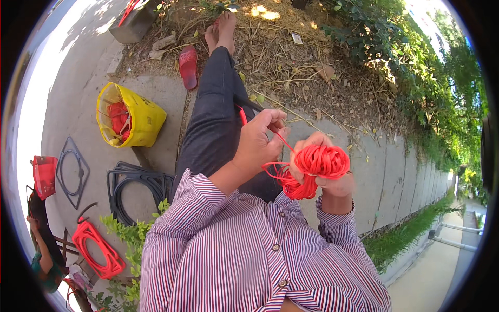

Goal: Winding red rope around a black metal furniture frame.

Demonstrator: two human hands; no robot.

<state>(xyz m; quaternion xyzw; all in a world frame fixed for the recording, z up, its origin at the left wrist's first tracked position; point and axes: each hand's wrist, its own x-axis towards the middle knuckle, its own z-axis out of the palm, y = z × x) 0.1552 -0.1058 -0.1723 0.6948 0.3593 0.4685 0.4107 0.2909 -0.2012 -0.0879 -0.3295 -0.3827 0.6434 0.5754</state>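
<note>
My right hand (337,185) is closed around a thick looped bundle of red plastic cord (323,161), held in front of my shirt. Part of the bundle and several loops hang below the fingers. My left hand (260,139) is closed in a pinch, and one red strand runs from its fingertips across to the bundle. Beyond the left wrist a short red strip (242,115) shows against my dark trousers (210,125); whether it joins the strand is hidden by the hand.
To the left stands a yellow bucket-like bag (148,122) with red cord inside. Dark frames (138,192) and a red frame (99,249) lie on the concrete. A red slipper (188,67) rests near my bare feet. Another person's arm (42,242) shows at lower left.
</note>
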